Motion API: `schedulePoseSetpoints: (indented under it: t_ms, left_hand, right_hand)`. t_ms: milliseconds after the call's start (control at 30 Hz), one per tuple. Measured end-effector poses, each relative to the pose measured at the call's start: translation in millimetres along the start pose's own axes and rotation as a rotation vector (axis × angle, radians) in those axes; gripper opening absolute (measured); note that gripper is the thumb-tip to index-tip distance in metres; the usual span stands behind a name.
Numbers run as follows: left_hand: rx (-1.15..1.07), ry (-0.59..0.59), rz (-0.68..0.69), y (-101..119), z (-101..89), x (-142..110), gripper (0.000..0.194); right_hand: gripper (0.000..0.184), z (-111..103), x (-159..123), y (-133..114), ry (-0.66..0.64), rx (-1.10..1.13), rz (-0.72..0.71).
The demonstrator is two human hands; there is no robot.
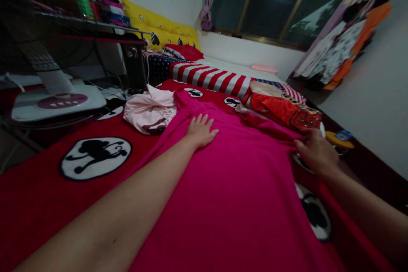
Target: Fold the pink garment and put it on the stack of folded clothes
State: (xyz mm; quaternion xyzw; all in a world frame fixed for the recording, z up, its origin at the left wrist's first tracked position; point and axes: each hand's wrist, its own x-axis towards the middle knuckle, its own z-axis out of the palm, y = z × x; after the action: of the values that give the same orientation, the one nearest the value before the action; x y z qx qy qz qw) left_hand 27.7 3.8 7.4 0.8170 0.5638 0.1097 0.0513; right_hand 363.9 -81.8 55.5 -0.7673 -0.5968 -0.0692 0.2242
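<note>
1. Far to the left of the left hand stands one white fan base [57, 100]; its dark cage is blurred at the top corner.
2. On the red bedsheet [38, 204], left of the left forearm, there is one large white circle with a black monkey figure [95, 157]. About five more such circles show elsewhere on the sheet, some partly covered.
3. Just to the upper left of the left hand lies one crumpled pale pink garment [149, 112].
4. The left hand [200, 131] lies flat with fingers spread on the one magenta garment [229, 187]; it presses and grips nothing.
5. This magenta garment is spread over the sheet between both hands and reaches down to the near edge.
6. Beyond the hands, one red-and-white striped blanket [210, 78] lies across the bed.
7. Just above the right hand sits one folded red-orange cloth [283, 110].
8. The right hand [315, 153] rests at the right edge of the magenta garment, fingers bent on the fabric; whether it pinches the cloth cannot be told.
</note>
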Motion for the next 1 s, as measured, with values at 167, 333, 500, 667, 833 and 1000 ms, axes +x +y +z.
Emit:
schedulePoseSetpoints:
  t_ms: [167, 333, 500, 667, 833, 1000]
  left_hand:
    - [-0.004, 0.005, 0.0, 0.2, -0.5, -0.9, 0.068]
    - [-0.027, 0.021, -0.007, 1.7, -1.8, -3.9, 0.068]
    - [-0.036, 0.013, -0.019, 2.6, -2.8, -4.5, 0.067]
    - [-0.042, 0.03, -0.01, 3.2, -2.8, -5.2, 0.067]
    - [-0.043, 0.045, -0.016, 3.3, 0.5, -4.0, 0.067]
    - [-0.03, 0.045, -0.017, 2.5, 2.5, -2.5, 0.065]
  right_hand:
    - [0.063, 5.7, -65.2, -69.5, -0.112, 0.093, -0.551]
    - [0.058, 16.2, -58.1, -40.0, -0.307, -0.204, -0.413]
    - [0.033, 14.4, -15.0, -76.9, -0.207, -0.183, -0.443]
    - [0.044, 61.8, 16.8, -140.0, -0.362, 0.171, -0.753]
    - [0.054, 121.1, 77.0, -137.2, -0.391, 0.129, -0.626]
    - [0.051, 131.6, 95.6, -142.8, -0.359, 0.068, -0.549]
